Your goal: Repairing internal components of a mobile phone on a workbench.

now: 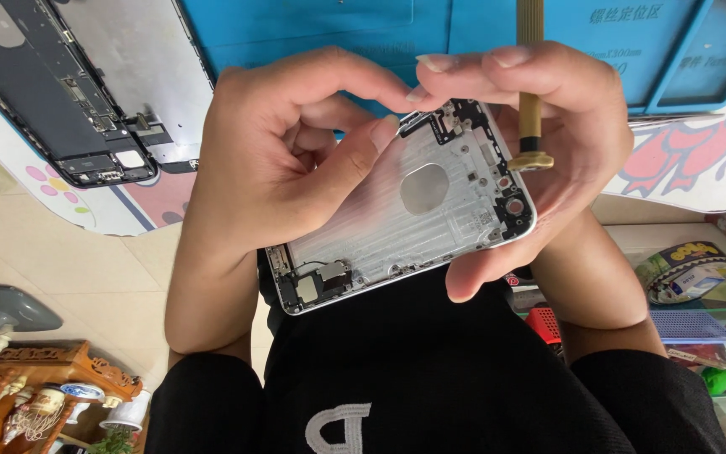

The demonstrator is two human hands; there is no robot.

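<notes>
Head view: both hands meet at the middle of the frame around a silver phone shell (pixel 405 223), its open inside facing up. The shell lies tilted, one end low at centre-left, the other end high at right. A round hole sits in the middle of its plate, and small dark parts cluster at both ends.

The left hand (pixel 275 160) lies over the shell's left half, thumb pressed on the plate near the upper edge, fingers curled and closed against it. The right hand (pixel 548 143) cups the shell's right end from beneath, fingers wrapped under the lower edge, so it is clamped on the shell. Its thumb and forefinger come together at the top, touching the left forefinger tip. A yellow screwdriver (pixel 530 92) stands upright between the right hand's fingers, its flat end just beside the shell's upper right corner; whether it touches the shell I cannot tell.

Upper left of the frame, a phone screen unit (pixel 69 92) lies face down on a white mat (pixel 86 210). A blue mat (pixel 313 29) spans the top. Lower left holds a carved wooden stand (pixel 60 366). At right, a glass shelf (pixel 716 324) carries packets. Black clothing (pixel 430 378) fills the bottom centre.
</notes>
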